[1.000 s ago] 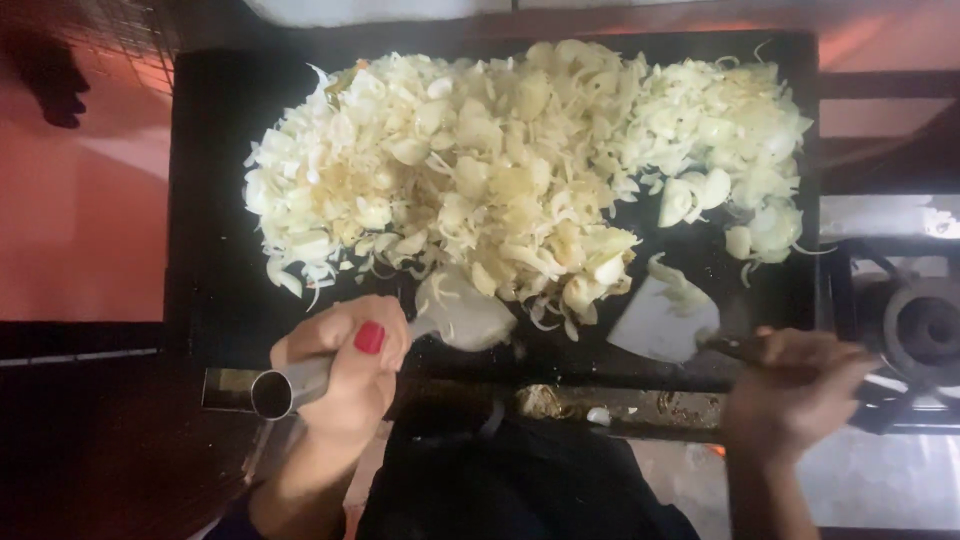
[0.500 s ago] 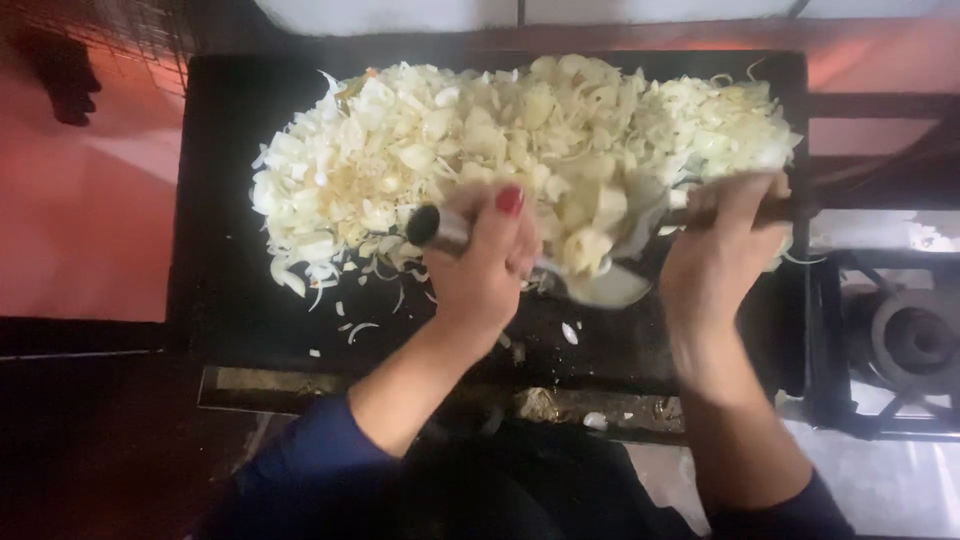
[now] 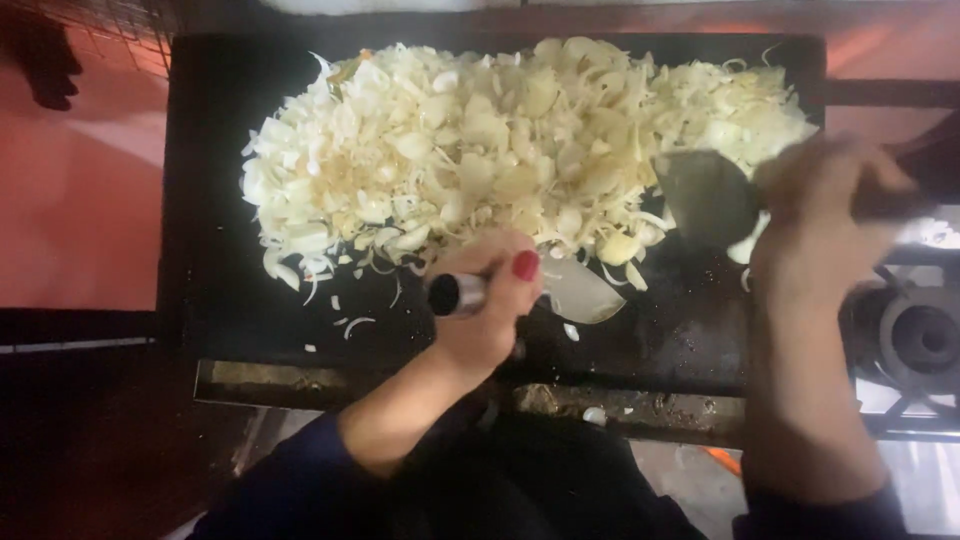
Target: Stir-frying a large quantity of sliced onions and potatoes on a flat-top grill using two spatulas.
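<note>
A large heap of sliced pale onions covers the back half of a black flat griddle. My left hand, thumbnail painted red, grips the steel handle of a metal spatula whose blade lies at the heap's front edge. My right hand, blurred, holds a second spatula with its blade raised against the right end of the heap. A few loose onion bits lie on the bare griddle in front.
A gas burner stands right of the griddle. A greasy front ledge carries scraps. A reddish wall or surface lies to the left. My dark sleeves and clothing fill the bottom of the view.
Both hands pulled back from the middle of the heap. The left hand drew toward the front edge; the right hand swung out to the right end with its spatula blade lifted.
</note>
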